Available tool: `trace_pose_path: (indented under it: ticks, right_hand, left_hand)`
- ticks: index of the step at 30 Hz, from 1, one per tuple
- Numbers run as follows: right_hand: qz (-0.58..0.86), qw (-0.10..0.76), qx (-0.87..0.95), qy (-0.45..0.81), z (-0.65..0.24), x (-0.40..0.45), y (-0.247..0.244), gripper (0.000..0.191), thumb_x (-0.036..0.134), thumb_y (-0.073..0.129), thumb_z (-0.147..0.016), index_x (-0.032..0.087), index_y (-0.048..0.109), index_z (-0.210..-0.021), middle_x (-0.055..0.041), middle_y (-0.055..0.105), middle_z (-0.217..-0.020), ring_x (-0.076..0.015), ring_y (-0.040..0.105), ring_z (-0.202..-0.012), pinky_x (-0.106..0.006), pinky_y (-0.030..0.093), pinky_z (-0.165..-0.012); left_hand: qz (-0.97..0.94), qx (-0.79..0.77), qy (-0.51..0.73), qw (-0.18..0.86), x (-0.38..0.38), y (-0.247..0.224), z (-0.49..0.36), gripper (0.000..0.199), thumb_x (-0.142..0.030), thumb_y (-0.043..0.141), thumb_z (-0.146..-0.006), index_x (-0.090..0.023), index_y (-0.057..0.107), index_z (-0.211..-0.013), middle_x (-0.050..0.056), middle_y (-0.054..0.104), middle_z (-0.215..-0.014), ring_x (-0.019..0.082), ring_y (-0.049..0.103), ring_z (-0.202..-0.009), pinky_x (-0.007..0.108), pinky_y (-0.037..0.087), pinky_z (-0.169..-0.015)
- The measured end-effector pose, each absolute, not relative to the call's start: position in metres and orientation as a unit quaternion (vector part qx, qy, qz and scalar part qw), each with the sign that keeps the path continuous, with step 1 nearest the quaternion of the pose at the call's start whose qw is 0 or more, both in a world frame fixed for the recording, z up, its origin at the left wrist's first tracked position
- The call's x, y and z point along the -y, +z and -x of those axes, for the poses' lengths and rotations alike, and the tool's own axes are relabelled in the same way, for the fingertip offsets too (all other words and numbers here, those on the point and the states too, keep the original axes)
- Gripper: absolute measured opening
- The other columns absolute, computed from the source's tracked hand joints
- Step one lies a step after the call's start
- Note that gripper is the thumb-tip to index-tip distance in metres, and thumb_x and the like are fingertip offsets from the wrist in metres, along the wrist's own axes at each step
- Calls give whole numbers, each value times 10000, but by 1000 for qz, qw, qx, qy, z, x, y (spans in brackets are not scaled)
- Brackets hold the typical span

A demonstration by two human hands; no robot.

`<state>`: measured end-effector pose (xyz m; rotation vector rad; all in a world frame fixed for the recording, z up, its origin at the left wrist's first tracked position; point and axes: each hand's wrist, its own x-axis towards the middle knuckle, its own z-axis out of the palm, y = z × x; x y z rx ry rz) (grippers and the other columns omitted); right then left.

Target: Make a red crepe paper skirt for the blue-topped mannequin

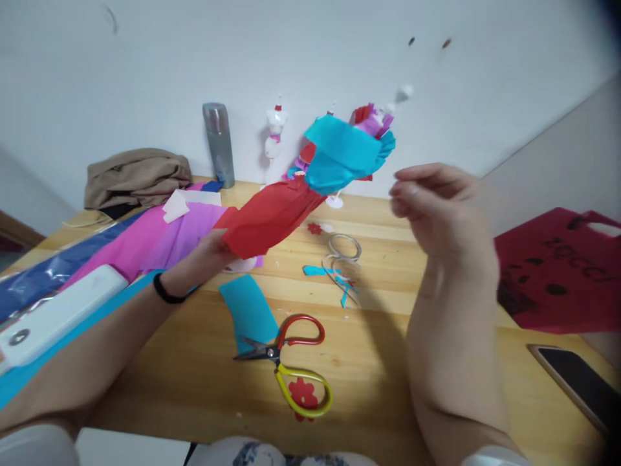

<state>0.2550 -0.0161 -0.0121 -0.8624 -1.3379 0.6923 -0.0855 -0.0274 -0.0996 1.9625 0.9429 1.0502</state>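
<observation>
My left hand (214,250) is closed around the lower end of a miniature dress form dressed in crepe paper. Its red paper skirt (276,217) covers most of my fingers. The figure is tilted, its top pointing up and right; a blue paper layer (342,155) wraps its middle, with purple and red ruffles above. To the right, my right hand (439,200) is raised, thumb and fingers pinched together, apart from the figure. Whether anything is between those fingertips cannot be seen. Below lie scissors (273,353) with red and yellow handles, blades across a blue paper piece (252,304).
Wire coils (344,247) and blue scraps (315,270) lie mid-table. A white dress form (275,129) and a grey bottle (219,145) stand by the wall. Purple-pink paper (169,236) and a white bar (68,314) lie left; a red bag (557,272) and phone (577,382) right.
</observation>
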Motion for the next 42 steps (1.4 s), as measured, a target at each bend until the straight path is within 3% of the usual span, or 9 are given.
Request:
trace_pose_path:
  ticks: [3, 5, 7, 11, 16, 20, 26, 35, 42]
  right_hand:
    - [303, 490, 671, 467, -237, 7, -29, 604, 394, 913, -557, 324, 709, -1121, -44, 725, -1143, -207, 690, -955, -328, 540, -734]
    - [247, 416, 693, 535, -219, 7, -39, 751, 501, 929, -478, 327, 686, -1167, -67, 674, -1279, -248, 652, -1131, -358, 539, -820]
    - [223, 394, 687, 568, -203, 13, -45, 836, 646, 897, -423, 296, 690, -1153, -94, 672, -1275, -280, 622, -1191, -376, 538, -848]
    - [238, 373, 661, 606, -186, 28, -51, 938, 779, 843, -310, 269, 709, -1085, -101, 730, -1075, -310, 649, -1137, -382, 546, -814]
    - [225, 365, 654, 623, -184, 31, -56, 956, 735, 877, -307, 266, 697, -1120, -72, 735, -898, -301, 700, -988, -378, 547, -780]
    - [248, 401, 634, 613, -180, 28, -59, 918, 743, 842, -427, 251, 678, -1185, -95, 738, -967, -307, 692, -992, -397, 545, -809]
    - [320, 402, 600, 613, -173, 30, -54, 854, 764, 812, -456, 276, 698, -1148, -113, 719, -1159, -322, 657, -1081, -401, 543, -860]
    - [291, 399, 595, 634, -166, 24, -66, 510, 466, 885, -634, 207, 703, -1034, -56, 756, -998, -223, 711, -954, -371, 558, -909]
    - [364, 352, 577, 641, -171, 17, -68, 535, 457, 904, -624, 184, 705, -1039, -36, 770, -874, -129, 710, -700, -212, 572, -633]
  left_hand:
    - [-723, -343, 372, 471, 44, -99, 68, 269, -413, 671, -877, -150, 723, -855, 86, 746, -851, 221, 686, -801, 337, 559, -735]
    - [-684, -336, 367, 534, 53, -99, 57, 268, -406, 738, -815, -139, 717, -804, 91, 736, -795, 215, 672, -763, 321, 543, -712]
    - [-659, -339, 374, 557, 60, -100, 48, 228, -365, 768, -779, -144, 736, -825, 92, 750, -819, 227, 678, -791, 329, 544, -740]
    - [-653, -329, 370, 573, 70, -101, 39, 219, -254, 757, -762, -178, 780, -967, 82, 776, -994, 261, 688, -933, 369, 545, -859]
    - [-630, -369, 328, 600, 77, -102, 38, 229, -230, 779, -715, -156, 766, -931, 83, 752, -955, 249, 645, -882, 339, 526, -769]
    - [-598, -344, 336, 642, 78, -107, 39, 198, -297, 762, -742, -137, 697, -839, 79, 687, -847, 206, 598, -799, 323, 479, -749]
    - [-594, -278, 352, 668, 72, -113, 40, 286, -411, 754, -776, -143, 654, -778, 73, 634, -795, 189, 570, -779, 312, 438, -729]
    - [-544, -287, 380, 691, 59, -134, 43, 424, -546, 801, -740, -139, 699, -799, 65, 657, -779, 162, 566, -721, 286, 425, -672]
    - [-480, -308, 429, 701, 51, -139, 43, 411, -496, 883, -655, -131, 728, -765, 54, 704, -745, 144, 617, -696, 255, 452, -658]
